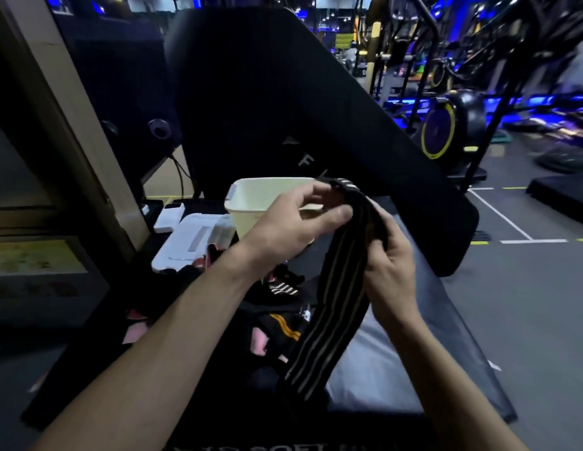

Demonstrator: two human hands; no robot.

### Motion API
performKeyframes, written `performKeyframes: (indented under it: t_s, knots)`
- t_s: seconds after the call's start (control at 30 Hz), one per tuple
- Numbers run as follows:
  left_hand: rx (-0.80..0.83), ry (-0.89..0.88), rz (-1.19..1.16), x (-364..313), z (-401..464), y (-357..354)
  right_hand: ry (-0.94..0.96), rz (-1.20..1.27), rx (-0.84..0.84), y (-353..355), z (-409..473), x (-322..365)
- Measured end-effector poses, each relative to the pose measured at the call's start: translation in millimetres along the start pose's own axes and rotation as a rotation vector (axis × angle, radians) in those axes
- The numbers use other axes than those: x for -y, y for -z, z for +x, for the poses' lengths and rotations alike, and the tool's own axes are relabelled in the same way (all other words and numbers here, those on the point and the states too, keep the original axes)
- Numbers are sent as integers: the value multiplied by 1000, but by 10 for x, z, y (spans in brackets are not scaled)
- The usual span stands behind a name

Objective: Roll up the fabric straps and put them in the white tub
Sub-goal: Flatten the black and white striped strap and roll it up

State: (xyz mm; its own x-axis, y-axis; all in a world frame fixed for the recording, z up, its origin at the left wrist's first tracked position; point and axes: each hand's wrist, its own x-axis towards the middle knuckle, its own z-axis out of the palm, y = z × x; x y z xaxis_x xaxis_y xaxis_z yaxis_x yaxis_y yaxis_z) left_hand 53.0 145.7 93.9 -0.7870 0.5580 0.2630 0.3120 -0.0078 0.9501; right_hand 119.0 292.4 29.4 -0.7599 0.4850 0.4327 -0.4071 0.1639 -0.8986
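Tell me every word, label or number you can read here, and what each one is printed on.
"F": a pale letter under a small triangle mark on the black padded backrest; whatever follows is hidden behind the strap.
"SOFT", seen upside down: pale lettering on the black pad edge at the bottom; the neighbouring letters are cut off and cannot be read.
Pale printing on the black fabric pieces on the bench: too blurred to read.
White tub: no text visible.

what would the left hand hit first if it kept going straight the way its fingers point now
Its fingers point up and right at the top end of the striped strap, which the left hand already pinches. Past that, probably the black padded backrest; depth is unclear. The white tub sits behind the hand, apparently off that line.
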Motion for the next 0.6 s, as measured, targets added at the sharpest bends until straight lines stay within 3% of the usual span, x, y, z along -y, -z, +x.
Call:
performKeyframes:
  t_s: [0.13, 0.27, 0.33, 0.43, 0.6]
  knots:
    - [32, 203, 152, 836, -64, -285, -259, 31, -2, 318, 306, -269]
    - [251, 400, 69, 1601, -298, -696, -451, -34, -13, 600, 592, -648]
    - [295, 406, 143, 1868, -363, -831, -546, -81, 2, 753, 744, -898]
    - [236, 456, 346, 2156, -369, -953, -703, -125, 39, 920, 931, -1208]
    - [298, 490, 502, 2138, -223, -1014, -827, -228, 65, 1028, 1214, -1654]
